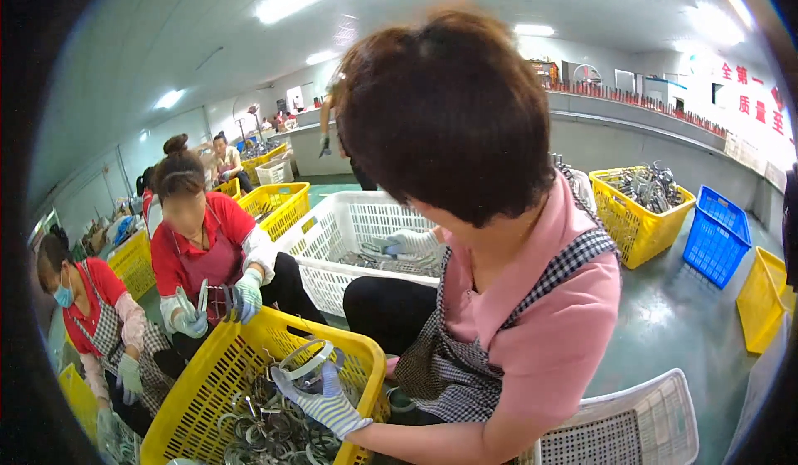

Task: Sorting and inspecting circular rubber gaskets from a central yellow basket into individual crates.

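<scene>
Neither my left hand nor my right hand shows in the head view. Closest in front is a yellow plastic crate [170, 398], filled with curved metal pieces [270, 432] that look like ring-shaped clamps. A co-worker in a pink top [557, 324] reaches over its rim from the right. That person's striped glove [328, 403] is at a large pale metal ring [307, 364]. Their other gloved hand [411, 243] is inside a white crate [312, 286], by more metal pieces. Across the yellow crate, a co-worker in red [224, 228] holds several metal pieces in gloved hands.
Another masked co-worker [87, 299] sits at far left. On the right stand a filled yellow crate [632, 232], a blue crate [716, 236], a yellow crate [761, 303] and a white crate [677, 415] on the green floor [657, 319]. A long counter [640, 145] runs behind.
</scene>
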Available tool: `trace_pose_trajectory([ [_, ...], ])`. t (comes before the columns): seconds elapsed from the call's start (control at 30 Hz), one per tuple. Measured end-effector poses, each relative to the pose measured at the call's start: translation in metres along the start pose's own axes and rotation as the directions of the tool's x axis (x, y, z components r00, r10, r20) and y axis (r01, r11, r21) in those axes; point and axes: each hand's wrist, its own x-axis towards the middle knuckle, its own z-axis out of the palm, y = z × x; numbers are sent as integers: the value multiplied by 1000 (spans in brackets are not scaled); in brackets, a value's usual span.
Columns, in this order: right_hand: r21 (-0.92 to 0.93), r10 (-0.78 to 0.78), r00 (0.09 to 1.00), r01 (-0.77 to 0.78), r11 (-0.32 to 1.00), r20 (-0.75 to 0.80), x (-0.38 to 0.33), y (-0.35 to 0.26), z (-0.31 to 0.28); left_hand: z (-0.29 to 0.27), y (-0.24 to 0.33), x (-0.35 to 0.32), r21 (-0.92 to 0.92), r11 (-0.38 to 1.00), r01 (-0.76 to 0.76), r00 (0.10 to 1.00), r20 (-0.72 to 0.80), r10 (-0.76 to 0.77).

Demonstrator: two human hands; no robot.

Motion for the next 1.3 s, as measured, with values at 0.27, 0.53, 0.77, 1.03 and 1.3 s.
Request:
trace_pose_trajectory([
  [0.27,-229,-84,993,63,972,-86,3,19,-7,5,84,-58,-220,972,-85,989,98,109],
  [0.53,-474,-249,967,197,858,-49,-9,14,-7,-8,123,-129,-421,905,-65,984,122,127],
  [0.77,-586,-140,989,144,797,52,-16,14,-7,-11,125,-200,-592,806,-19,907,329,263],
  [1.03,-577,28,964,134,806,263,-17,20,5,21,107,-238,-810,542,224,735,506,452],
  [1.3,-584,120,931,112,804,344,-18,8,23,45,90,-202,-745,664,69,783,453,426],
])
